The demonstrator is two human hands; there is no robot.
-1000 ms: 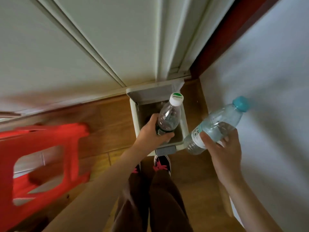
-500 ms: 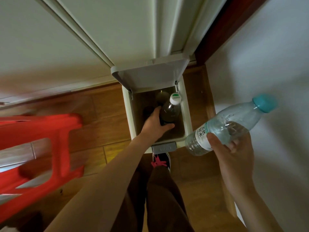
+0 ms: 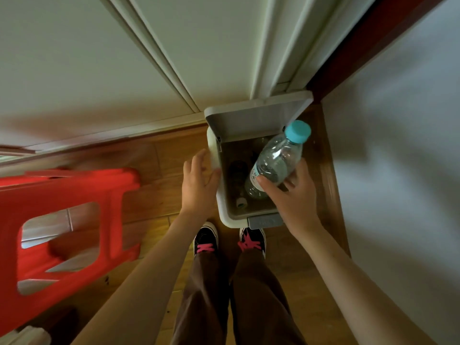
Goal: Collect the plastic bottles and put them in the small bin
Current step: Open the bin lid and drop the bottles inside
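Note:
The small white bin (image 3: 224, 215) stands on the wooden floor in a corner, with its lid (image 3: 256, 118) raised. A dark bottle with a white cap (image 3: 240, 185) lies inside it. My right hand (image 3: 293, 197) grips a clear bottle with a blue cap (image 3: 278, 158), tilted over the bin's opening. My left hand (image 3: 199, 183) is empty with fingers apart, just left of the bin's rim and touching or nearly touching it.
A red plastic stool (image 3: 62, 220) lies at the left on the floor. A white door or cabinet front (image 3: 149, 58) rises behind the bin, and a white wall (image 3: 398, 170) with a dark red frame is at the right. My shoes (image 3: 206, 240) stand just before the bin's pedal (image 3: 265, 221).
My left hand let go of the white-capped bottle, which now lies in the bin, and drew back to the left. My right hand brought the blue-capped bottle leftwards over the bin.

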